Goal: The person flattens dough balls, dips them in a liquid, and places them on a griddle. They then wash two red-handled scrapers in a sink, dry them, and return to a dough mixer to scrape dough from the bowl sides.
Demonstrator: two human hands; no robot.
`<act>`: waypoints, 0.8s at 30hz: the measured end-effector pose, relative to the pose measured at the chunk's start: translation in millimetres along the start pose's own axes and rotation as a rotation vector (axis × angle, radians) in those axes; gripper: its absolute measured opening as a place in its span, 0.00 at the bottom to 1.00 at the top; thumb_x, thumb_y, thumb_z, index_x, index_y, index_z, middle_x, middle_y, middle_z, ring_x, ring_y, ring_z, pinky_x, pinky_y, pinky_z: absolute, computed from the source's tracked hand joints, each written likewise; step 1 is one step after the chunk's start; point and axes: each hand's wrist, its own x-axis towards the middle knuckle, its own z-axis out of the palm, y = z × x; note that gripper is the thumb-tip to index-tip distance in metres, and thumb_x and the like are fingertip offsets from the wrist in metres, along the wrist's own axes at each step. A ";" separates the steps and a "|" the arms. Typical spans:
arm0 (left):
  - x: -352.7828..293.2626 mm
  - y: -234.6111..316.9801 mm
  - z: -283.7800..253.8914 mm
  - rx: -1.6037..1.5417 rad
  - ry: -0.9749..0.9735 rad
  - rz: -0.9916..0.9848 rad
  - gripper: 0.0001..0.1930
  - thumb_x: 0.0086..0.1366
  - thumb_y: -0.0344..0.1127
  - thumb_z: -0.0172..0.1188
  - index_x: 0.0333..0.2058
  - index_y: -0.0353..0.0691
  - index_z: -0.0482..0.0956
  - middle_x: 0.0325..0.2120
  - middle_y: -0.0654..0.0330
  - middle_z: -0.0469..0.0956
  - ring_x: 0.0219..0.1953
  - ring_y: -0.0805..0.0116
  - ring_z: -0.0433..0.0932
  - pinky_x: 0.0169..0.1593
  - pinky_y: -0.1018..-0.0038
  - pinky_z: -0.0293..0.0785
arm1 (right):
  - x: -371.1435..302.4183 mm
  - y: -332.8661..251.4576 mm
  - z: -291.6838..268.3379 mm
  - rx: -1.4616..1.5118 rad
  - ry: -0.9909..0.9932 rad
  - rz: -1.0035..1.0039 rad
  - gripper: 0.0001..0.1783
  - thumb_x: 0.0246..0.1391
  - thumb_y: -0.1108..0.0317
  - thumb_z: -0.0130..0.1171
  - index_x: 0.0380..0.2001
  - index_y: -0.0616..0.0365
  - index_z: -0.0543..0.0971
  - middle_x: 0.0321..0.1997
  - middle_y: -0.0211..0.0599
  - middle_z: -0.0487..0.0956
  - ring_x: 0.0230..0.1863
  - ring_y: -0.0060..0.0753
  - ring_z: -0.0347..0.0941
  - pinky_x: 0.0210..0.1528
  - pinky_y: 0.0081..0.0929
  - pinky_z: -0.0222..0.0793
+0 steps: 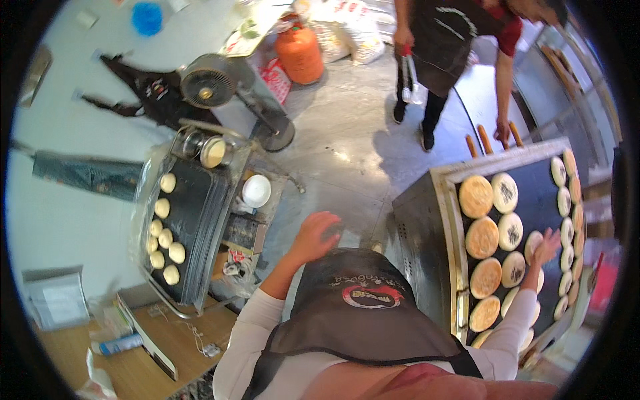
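Observation:
My right hand [548,247] is over the griddle [537,183] on the right, fingers stretched out, beside a pale round flatbread [533,244]. Whether it touches that bread I cannot tell. Browned flatbreads [482,238] line the griddle's near-left edge, with dark-spotted ones [511,231] in the row beside them. More pale flatbreads [564,201] stand along the far right side. My left hand [316,236] hangs in the air before my dark apron [363,293], fingers loosely bent and apart, with nothing plainly in it.
To the left, a cart carries a dark tray [200,230] with several dough balls [176,252]. A white bowl [257,191] sits beside it. Beyond are a standing fan [208,81] and an orange gas cylinder [299,55]. Across the griddle, a co-worker [443,40] holds tongs [408,75] and reaches toward wooden handles [483,139].

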 end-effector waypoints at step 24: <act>-132.0 -538.2 -378.8 -0.277 0.956 -1.366 0.34 0.43 0.50 0.71 0.38 0.22 0.75 0.38 0.47 0.77 0.41 0.53 0.75 0.46 0.70 0.68 | -252.3 -581.7 -244.7 0.765 -0.309 -1.103 0.13 0.55 0.70 0.50 0.44 0.58 0.75 0.58 0.43 0.66 0.59 0.42 0.60 0.60 0.33 0.52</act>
